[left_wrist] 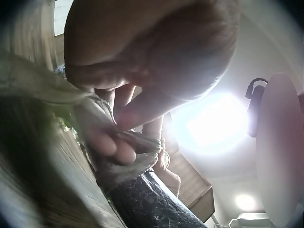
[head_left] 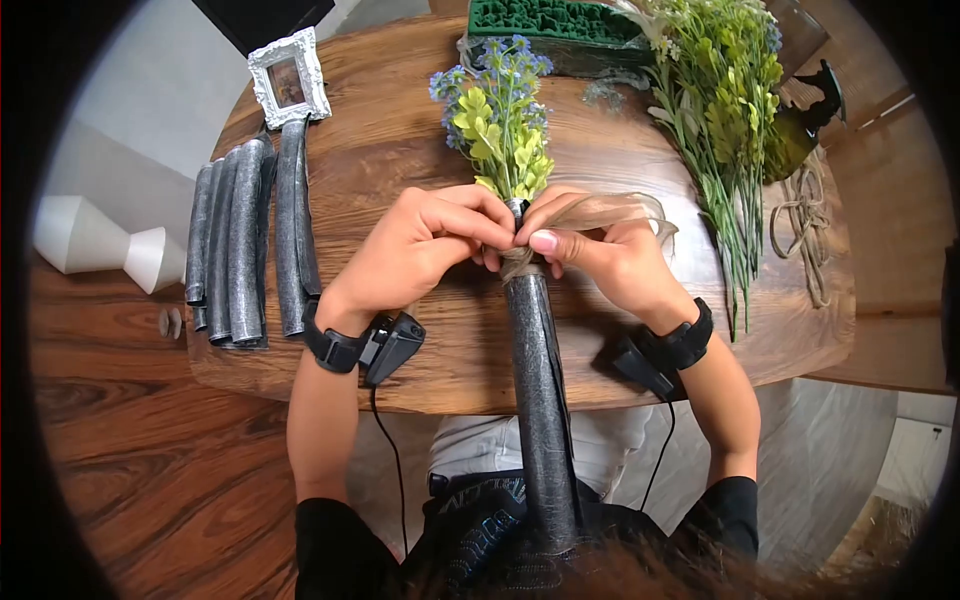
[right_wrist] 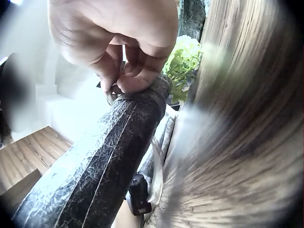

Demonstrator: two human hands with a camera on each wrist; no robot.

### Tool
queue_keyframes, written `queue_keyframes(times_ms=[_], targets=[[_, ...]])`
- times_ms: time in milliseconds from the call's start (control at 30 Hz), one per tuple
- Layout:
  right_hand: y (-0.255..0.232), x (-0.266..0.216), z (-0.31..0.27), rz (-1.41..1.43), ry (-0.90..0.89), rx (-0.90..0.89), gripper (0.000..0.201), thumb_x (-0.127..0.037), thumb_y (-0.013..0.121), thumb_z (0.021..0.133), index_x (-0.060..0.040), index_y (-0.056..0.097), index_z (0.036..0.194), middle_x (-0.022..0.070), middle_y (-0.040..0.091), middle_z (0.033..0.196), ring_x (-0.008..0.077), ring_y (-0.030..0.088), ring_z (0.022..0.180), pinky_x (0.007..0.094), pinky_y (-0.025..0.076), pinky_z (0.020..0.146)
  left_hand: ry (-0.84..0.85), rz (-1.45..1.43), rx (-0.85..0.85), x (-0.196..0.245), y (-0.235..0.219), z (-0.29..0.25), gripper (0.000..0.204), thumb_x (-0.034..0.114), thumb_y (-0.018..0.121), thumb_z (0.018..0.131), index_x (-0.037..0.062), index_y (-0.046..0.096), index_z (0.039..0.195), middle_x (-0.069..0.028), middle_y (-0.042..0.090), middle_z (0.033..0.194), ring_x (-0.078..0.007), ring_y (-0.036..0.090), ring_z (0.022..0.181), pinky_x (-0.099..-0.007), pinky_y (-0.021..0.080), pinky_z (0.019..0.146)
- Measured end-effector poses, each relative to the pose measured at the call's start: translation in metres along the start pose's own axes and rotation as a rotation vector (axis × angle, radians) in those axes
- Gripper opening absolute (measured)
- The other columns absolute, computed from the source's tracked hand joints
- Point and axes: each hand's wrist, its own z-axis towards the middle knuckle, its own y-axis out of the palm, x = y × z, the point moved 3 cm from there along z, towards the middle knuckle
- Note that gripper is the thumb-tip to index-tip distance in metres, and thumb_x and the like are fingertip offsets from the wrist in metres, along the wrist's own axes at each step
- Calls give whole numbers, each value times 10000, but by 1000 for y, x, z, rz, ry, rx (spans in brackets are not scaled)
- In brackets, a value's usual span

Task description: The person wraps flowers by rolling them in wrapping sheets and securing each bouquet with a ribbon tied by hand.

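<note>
Dark fibrous tube (head_left: 541, 400) (flowers (head_left: 500, 120) atop): left hand (head_left: 425, 250), right hand (head_left: 605, 260) pinch sheer ribbon (head_left: 600, 212).

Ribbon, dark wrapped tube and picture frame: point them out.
ribbon (head_left: 610, 210), head view, on the sheer loop beside the right hand.
dark wrapped tube (head_left: 540, 380), head view, mid-length.
picture frame (head_left: 289, 80), head view, on its photo.

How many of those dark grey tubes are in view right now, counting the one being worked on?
About 6: one dark grey tube upright between both hands, flowers in its top; about five spare tubes lying side by side on the table's left edge. They overlap, so more may be hidden.
</note>
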Motion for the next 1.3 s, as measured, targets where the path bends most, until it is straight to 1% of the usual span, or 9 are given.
queue_keyframes(times_ms=[200, 333, 533, 633, 700, 800, 1067, 1133, 1300], targets=[[-1, 0, 1, -14, -21, 15, 137, -78, 657, 847, 48, 683, 896, 84, 618, 879, 123, 556, 681, 240, 459, 577, 169, 205, 15, 4, -4, 2, 281, -148, 462, 739, -66, 681, 894, -113, 629, 903, -170, 588, 789, -276, 480, 753], [1, -2, -1, -28, -5, -19, 130, -70, 647, 853, 46, 676, 902, 75, 610, 885, 119, 551, 681, 238, 455, 591, 73, 197, -3, 7, -3, 1, 267, -141, 500, 695, -62, 686, 869, -114, 630, 921, -186, 583, 872, -278, 451, 817], [-2, 5, 2, -65, -23, 6, 103, -100, 633, 866, -7, 675, 875, 25, 605, 824, 94, 529, 699, 239, 440, 631, -73, 287, 56, 8, 9, 1, 157, -74, 629, 727, -38, 653, 878, -62, 596, 935, -121, 575, 823, -234, 457, 730], [0, 6, 3, -58, -44, -19, 105, -56, 629, 861, 38, 676, 855, 65, 617, 888, 122, 554, 703, 247, 453, 621, -17, 333, 90, -1, 5, 2, 124, -25, 654, 755, -27, 654, 879, -42, 597, 896, -90, 564, 774, -220, 453, 679], [2, 0, 5, -268, -287, -42, 88, -56, 659, 832, 30, 678, 822, 72, 629, 854, 139, 565, 713, 259, 461, 635, 27, 331, 176, 0, 3, 2, 105, 23, 663, 762, -20, 663, 858, -36, 619, 803, -85, 569, 718, -233, 460, 644], [2, -6, 6, -370, -326, -78, 74, -52, 694, 791, 20, 680, 798, 77, 639, 819, 153, 577, 729, 267, 468, 652, 9, 322, 237, 1, 3, 1, 91, 39, 665, 771, -16, 664, 843, -35, 629, 772, -90, 580, 705, -238, 471, 637], [2, -7, 4, -344, -147, 171, 123, -58, 731, 746, -7, 684, 847, 97, 664, 806, 204, 637, 735, 304, 503, 662, 52, 282, 300, 4, 5, 0, 95, 58, 700, 772, -12, 656, 819, -31, 639, 770, -74, 587, 705, -217, 473, 634], [0, -5, 4, -577, -351, 164, 145, -33, 718, 740, -11, 671, 876, 104, 649, 792, 224, 631, 708, 303, 500, 642, 53, 323, 287, 5, 5, 1, 96, 60, 700, 776, -13, 656, 820, -33, 641, 777, -74, 589, 710, -218, 474, 637], [4, -10, -1, -655, -517, 171, 133, 22, 680, 728, -8, 643, 851, 103, 623, 778, 237, 617, 683, 294, 491, 617, 61, 339, 207, 7, 9, 0, 80, 11, 661, 813, -18, 633, 882, -19, 618, 839, -74, 574, 760, -211, 465, 681]])
